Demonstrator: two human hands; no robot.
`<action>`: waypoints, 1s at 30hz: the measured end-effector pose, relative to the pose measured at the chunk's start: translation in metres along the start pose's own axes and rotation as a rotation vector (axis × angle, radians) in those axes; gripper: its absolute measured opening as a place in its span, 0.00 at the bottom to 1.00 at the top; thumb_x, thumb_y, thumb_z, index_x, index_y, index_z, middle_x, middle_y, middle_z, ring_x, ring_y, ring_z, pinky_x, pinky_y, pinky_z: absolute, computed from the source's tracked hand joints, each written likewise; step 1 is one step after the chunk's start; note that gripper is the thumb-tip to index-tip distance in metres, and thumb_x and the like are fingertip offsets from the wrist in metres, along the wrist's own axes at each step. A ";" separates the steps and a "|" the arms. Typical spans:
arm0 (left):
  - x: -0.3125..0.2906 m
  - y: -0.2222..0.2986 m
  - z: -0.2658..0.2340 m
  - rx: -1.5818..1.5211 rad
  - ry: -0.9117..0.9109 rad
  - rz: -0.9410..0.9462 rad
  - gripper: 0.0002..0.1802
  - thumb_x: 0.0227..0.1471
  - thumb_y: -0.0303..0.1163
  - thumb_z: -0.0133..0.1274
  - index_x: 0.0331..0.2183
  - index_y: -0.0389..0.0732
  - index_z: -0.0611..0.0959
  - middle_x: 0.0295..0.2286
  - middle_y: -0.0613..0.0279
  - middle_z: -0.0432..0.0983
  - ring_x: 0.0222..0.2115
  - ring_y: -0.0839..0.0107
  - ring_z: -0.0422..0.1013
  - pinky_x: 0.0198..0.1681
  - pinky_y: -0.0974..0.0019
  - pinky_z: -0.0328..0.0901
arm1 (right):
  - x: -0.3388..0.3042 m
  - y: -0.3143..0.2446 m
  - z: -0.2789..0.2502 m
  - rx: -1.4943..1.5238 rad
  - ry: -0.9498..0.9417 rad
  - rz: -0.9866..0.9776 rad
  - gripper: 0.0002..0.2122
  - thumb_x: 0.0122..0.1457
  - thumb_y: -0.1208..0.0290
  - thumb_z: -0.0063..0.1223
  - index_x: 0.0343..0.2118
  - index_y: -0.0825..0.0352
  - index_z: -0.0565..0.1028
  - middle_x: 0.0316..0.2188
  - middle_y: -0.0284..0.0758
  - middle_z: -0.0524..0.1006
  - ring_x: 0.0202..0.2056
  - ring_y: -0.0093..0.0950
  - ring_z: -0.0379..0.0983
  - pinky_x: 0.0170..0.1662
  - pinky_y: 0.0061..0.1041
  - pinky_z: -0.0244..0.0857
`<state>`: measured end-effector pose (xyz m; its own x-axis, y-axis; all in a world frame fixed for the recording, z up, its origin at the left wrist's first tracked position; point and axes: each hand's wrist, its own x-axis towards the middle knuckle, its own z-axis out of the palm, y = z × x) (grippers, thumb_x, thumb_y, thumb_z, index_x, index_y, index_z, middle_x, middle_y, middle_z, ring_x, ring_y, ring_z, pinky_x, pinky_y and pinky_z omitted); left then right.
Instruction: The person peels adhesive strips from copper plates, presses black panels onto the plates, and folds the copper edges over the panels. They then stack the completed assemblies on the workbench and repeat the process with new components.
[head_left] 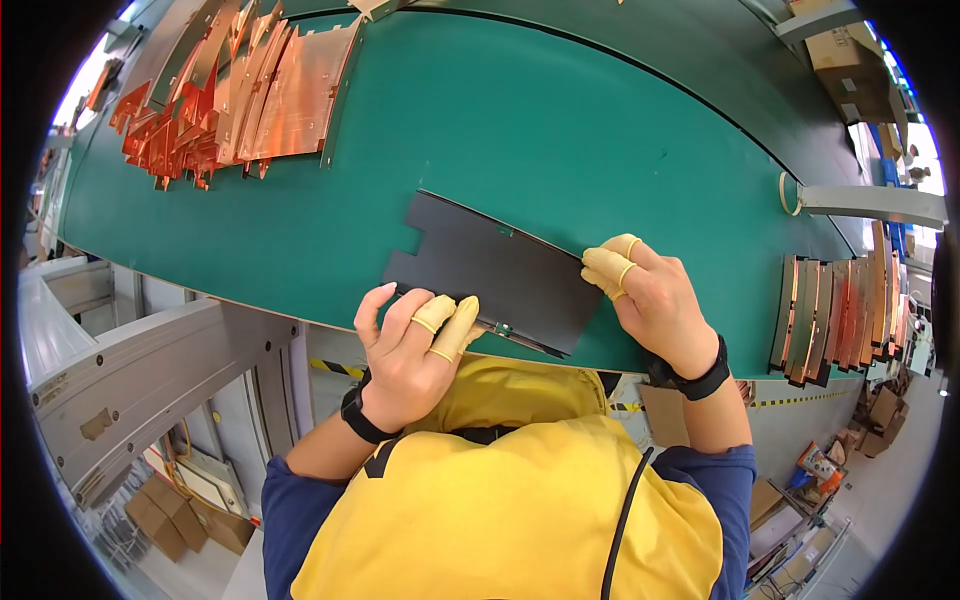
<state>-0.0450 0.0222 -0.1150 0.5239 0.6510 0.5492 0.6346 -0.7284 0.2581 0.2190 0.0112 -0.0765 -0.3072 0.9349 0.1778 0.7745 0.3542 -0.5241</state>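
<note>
A flat black sheet panel (495, 270), notched on its left side, lies tilted across the green work surface in front of me. On its near edge, my left hand (415, 340) is closed, with yellow finger cots on some fingers. A small metallic detail shows on that edge, just right of my left fingertips. The panel's far right corner sits between the fingers of my right hand (650, 290), which also wears yellow finger cots. Its thumb is mostly hidden. Both wrists carry black bands.
Several copper-coloured sheet metal parts (290, 95) stand in a leaning row at the far left. Another row of upright panels (835, 310) stands at the right edge. A grey metal arm (870, 203) reaches in above it. Cardboard boxes (180, 515) sit on the floor at lower left.
</note>
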 end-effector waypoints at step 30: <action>0.004 0.001 0.005 -0.095 -0.034 0.009 0.16 0.33 0.26 0.63 0.32 0.39 0.85 0.30 0.62 0.70 0.35 0.62 0.68 0.51 0.51 0.58 | -0.003 -0.001 -0.003 -0.203 -0.095 -0.127 0.13 0.44 0.84 0.55 0.35 0.68 0.76 0.30 0.34 0.71 0.20 0.28 0.69 0.21 0.25 0.64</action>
<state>-0.0397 0.0251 -0.1163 0.5495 0.6502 0.5247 0.5742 -0.7501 0.3282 0.2209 0.0079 -0.0742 -0.4523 0.8795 0.1477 0.8184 0.4751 -0.3233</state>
